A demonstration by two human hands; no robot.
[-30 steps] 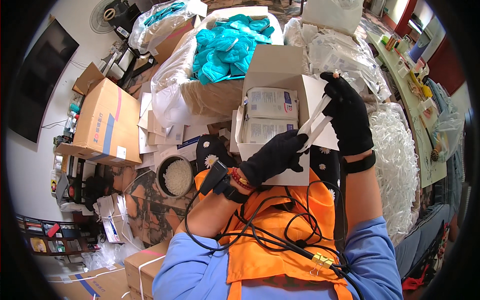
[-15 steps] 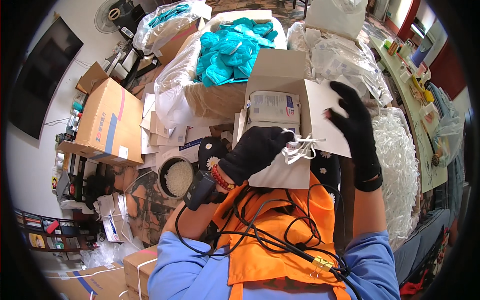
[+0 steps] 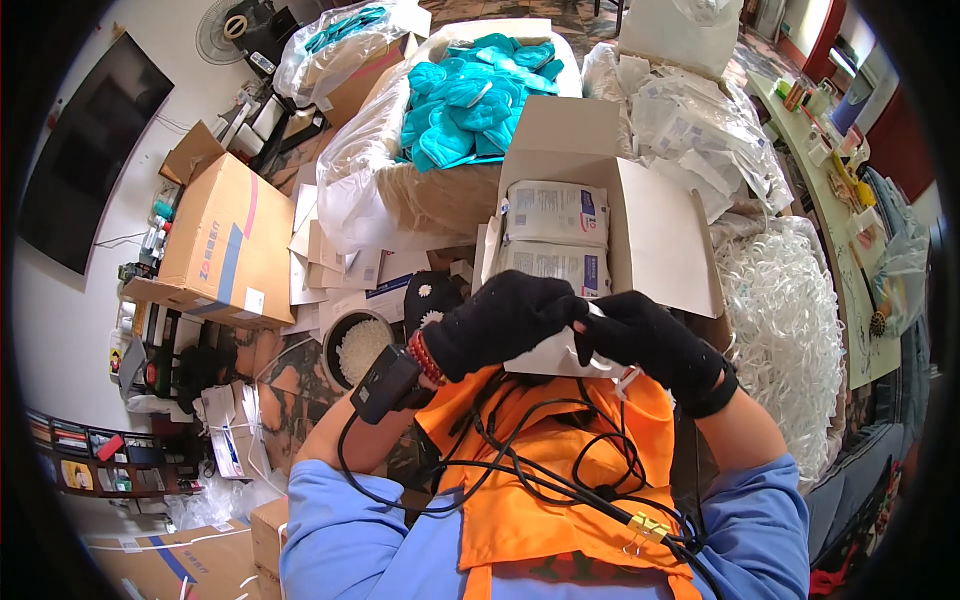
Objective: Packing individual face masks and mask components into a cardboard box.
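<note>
My left hand (image 3: 510, 320), in a black glove, and my right hand (image 3: 655, 345), also black-gloved, meet fingertip to fingertip in front of my body. Both are closed on a small bunch of white straps (image 3: 626, 380); one piece shows between the fingertips and loose ends hang below the right hand. Most of the bunch is hidden by the gloves. Just beyond my hands stands an open white cardboard box (image 3: 668, 235), its flaps spread. Inside lie white printed plastic packets (image 3: 556, 213), with the nearer one partly covered by my left hand.
Teal padded pieces (image 3: 475, 100) fill a plastic-lined box behind. At right are a heap of white straps (image 3: 780, 330) and a bin of clear packets (image 3: 700, 130). A brown carton (image 3: 225, 240) and a bowl of white pellets (image 3: 362, 350) are left. Black cables (image 3: 530, 470) cross my orange apron.
My right hand has come down and left from above the box flap to meet my left hand and grip the white straps. The left hand has moved slightly left and down.
</note>
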